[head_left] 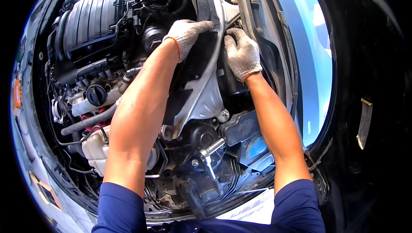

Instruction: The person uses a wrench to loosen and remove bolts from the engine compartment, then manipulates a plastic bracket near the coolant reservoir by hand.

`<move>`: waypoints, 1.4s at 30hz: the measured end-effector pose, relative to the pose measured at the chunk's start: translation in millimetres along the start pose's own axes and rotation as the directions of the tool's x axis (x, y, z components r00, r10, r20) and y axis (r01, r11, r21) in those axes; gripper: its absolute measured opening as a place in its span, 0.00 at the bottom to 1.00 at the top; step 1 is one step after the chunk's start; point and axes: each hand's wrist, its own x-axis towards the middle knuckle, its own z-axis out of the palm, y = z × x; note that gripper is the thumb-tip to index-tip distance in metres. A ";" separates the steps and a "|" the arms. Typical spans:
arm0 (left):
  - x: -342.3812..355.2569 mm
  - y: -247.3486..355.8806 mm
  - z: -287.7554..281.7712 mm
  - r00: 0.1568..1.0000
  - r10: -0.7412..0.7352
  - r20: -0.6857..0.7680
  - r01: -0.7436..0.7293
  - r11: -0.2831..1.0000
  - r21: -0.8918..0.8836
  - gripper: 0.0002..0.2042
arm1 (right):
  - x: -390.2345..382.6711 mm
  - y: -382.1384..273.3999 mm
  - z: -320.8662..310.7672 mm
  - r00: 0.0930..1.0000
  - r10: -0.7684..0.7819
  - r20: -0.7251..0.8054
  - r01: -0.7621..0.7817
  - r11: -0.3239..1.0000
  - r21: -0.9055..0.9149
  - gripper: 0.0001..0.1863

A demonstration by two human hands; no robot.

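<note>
- The left hand (187, 35), in a grey knit glove with an orange cuff edge, lies on the top of a black plastic cover (195, 61) in the engine bay; its fingers (201, 25) are curled over the upper edge of this cover and hold it
- The right hand (242, 54), in the same kind of glove, is just beside it, on the other side of a silver metal bracket (206, 100); its fingers are bent down behind the bracket, and I cannot tell if they hold something
- The black cover sits between the engine's ribbed black intake (92, 21) and the silver bracket
- A ratchet wrench (210, 151) lies lower in the bay, well apart from both hands
- A white coolant tank (96, 147) is under the left forearm
</note>
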 end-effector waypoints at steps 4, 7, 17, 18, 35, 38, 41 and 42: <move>-4.1 11.2 -5.0 0.992 -0.067 0.108 0.064 0.997 0.035 0.18 | -2.1 1.1 0.2 0.999 0.036 0.013 -0.036 0.999 -0.025 0.09; -0.3 21.9 -7.6 0.990 -0.128 0.065 0.106 0.956 0.274 0.20 | 0.9 3.4 3.0 1.000 0.010 0.010 -0.010 0.999 -0.033 0.09; -17.4 -6.7 -8.4 0.977 -0.187 0.097 0.170 0.971 0.166 0.24 | 0.5 2.8 6.4 0.999 0.033 0.017 -0.032 0.998 -0.057 0.10; -22.4 -2.8 -7.6 0.975 -0.196 0.109 0.181 0.974 0.137 0.24 | 0.8 1.5 5.8 0.999 0.041 0.020 -0.040 0.998 -0.056 0.10; -28.4 -2.1 -5.5 0.985 -0.110 0.134 0.113 0.993 -0.020 0.21 | -0.4 7.8 2.9 1.000 0.000 0.005 0.000 0.997 -0.076 0.11; -28.4 3.1 -14.3 0.972 -0.115 0.205 0.110 0.993 0.032 0.22 | -1.3 8.5 4.2 1.000 0.012 0.007 -0.012 0.997 -0.072 0.11; -30.7 3.5 -11.0 0.975 -0.166 0.150 0.145 0.979 0.143 0.25 | -1.0 7.6 4.2 1.000 0.010 0.010 -0.009 0.996 -0.093 0.12; -33.1 4.5 -9.5 0.975 -0.184 0.121 0.163 0.973 0.164 0.26 | -0.2 7.6 5.3 1.000 0.006 0.011 -0.005 0.994 -0.106 0.12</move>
